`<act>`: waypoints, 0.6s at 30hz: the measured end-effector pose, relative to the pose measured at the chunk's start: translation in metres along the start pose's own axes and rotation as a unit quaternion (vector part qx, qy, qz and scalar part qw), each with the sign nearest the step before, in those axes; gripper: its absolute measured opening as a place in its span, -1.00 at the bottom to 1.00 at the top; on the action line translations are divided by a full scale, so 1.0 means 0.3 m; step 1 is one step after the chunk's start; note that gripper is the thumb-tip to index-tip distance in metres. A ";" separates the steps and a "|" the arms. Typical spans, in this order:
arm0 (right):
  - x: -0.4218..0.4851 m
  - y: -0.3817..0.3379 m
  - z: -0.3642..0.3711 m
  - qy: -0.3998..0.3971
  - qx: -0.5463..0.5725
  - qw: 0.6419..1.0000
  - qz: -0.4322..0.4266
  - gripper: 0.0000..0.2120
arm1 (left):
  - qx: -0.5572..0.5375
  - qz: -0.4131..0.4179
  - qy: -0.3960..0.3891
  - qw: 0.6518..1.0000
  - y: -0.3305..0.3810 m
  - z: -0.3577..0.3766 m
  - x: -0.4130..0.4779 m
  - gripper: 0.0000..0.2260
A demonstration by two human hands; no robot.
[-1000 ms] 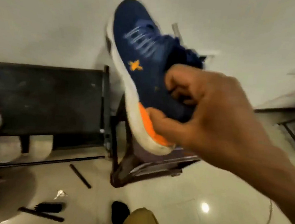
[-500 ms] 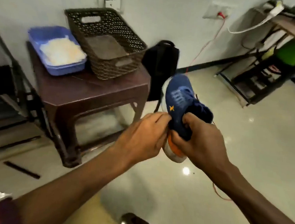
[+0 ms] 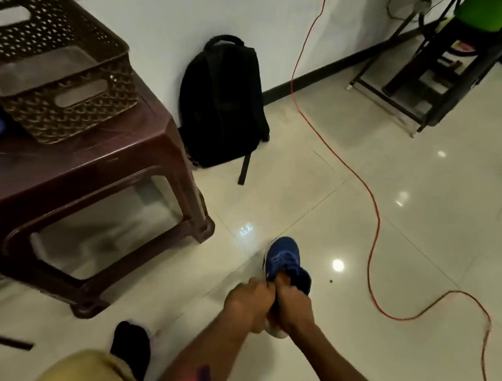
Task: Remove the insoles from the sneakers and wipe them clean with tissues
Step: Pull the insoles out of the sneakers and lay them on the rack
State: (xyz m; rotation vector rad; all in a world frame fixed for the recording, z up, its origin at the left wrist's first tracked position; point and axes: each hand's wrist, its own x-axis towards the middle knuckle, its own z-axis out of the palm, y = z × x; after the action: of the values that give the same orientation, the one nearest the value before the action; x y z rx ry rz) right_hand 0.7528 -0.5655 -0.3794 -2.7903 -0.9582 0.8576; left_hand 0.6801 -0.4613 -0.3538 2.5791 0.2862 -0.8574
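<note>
Now that the sneaker (image 3: pixel 285 259) has dropped low over the floor (image 3: pixel 406 217), left hand (image 3: pixel 248 304) and right hand (image 3: pixel 293 309) both clasp its heel, fingers curled; insole likely still inside.

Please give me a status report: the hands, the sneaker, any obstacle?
Left hand and right hand both grip the blue sneaker. Nothing pulled out of it yet. Red cable lies to the right, apart.

Dim indoor light, lamp glare on glossy floor (image 3: pixel 403 262), blurred bowed edges.
</note>
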 end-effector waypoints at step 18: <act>0.097 -0.060 -0.006 0.011 0.054 0.998 0.025 -0.81 | -0.095 -0.014 0.026 0.995 -0.039 -0.001 0.023 -0.42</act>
State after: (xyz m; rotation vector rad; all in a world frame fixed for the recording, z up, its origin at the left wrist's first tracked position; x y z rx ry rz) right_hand 0.7628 -0.5337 -0.3878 -2.7371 -0.8172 0.8555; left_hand 0.6822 -0.4501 -0.3614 2.4272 0.4013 -0.7364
